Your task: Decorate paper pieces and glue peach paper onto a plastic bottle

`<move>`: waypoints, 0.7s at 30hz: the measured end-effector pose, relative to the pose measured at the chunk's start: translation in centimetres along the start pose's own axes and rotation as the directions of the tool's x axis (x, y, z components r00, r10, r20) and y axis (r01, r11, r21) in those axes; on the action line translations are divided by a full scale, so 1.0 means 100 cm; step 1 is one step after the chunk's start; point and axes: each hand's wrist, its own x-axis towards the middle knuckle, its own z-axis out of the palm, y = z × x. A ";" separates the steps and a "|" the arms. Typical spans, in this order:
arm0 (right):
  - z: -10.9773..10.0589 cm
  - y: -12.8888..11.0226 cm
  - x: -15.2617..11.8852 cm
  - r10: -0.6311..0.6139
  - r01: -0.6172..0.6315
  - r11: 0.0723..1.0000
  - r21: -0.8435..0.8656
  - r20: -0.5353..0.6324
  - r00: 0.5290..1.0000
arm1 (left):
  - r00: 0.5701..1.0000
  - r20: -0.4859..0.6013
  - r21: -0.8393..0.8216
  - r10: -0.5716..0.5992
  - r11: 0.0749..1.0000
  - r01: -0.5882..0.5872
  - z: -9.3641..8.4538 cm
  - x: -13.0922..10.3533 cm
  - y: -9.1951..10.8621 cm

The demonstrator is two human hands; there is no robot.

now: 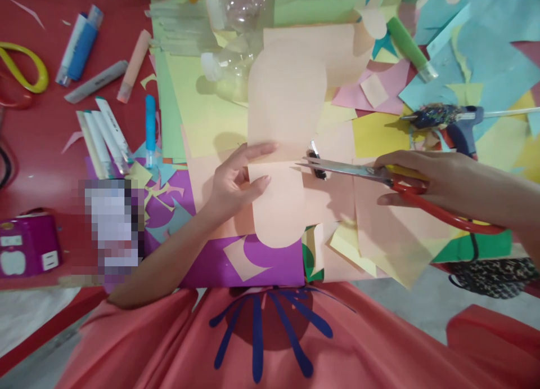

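My left hand (236, 180) is at the left edge of a long peach paper cutout (284, 102) with rounded ends, its thumb and index finger lying apart over the paper. A crease or edge crosses the cutout between those fingertips. In my right hand (439, 180) is a pair of scissors (346, 169) with red and yellow handles. The blades point left, slightly parted, and their tips are just right of the cutout. Beneath the blades lies a small black tool (317, 162), partly covered.
Plastic bottles (230, 65) stand beyond my left hand. Markers (103, 135), a purple box (29, 245) and a pixelated object (113, 226) are at the left. A glue gun (459, 121) lies at the right among coloured paper sheets (476, 62). Purple paper (278, 265) is near the front edge.
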 end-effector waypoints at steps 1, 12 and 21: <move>0.001 0.001 0.001 -0.007 0.007 1.000 -0.003 0.002 1.000 | 1.000 0.001 -0.003 0.014 1.000 -0.014 0.000 0.000 0.000; 0.003 0.003 0.004 -0.068 0.068 0.998 -0.009 0.017 0.998 | 0.994 0.043 0.020 0.098 0.995 -0.099 0.000 0.001 -0.001; 0.003 -0.005 0.010 -0.136 0.136 0.991 0.008 -0.014 0.991 | 0.981 0.071 0.009 0.178 0.984 -0.179 0.000 0.001 -0.001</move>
